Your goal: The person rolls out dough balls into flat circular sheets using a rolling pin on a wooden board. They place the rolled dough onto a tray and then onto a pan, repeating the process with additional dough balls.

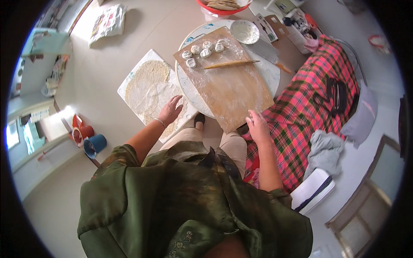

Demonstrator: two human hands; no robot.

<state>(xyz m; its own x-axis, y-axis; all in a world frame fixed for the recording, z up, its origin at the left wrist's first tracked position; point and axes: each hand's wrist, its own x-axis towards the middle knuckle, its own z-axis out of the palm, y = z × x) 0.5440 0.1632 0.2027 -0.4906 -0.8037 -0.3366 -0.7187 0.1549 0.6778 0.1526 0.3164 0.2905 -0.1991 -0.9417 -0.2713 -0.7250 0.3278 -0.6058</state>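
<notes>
My left hand (170, 111), with a bracelet at the wrist, is held over rolled flat dough sheets (148, 75) on a white rectangular board (123, 87); its fingers are apart and nothing is in it. Near the close corner of a floured wooden board (230, 93) is my right hand (257, 124), its fingers partly bent and nothing seen in it. Several floured dough pieces (206, 53) lie at the board's far end. A tapered wooden rolling pin (231, 64) rests across the board, beside them. The wooden board lies on a round white table (190, 93).
A bowl of flour (245, 32) and a broad cleaver (263, 50) are on the table's right side. Beyond stands a red basket (222, 12) of flat breads. A plaid cloth (290, 113) covers the seat at right. Blue bucket (95, 145) at left.
</notes>
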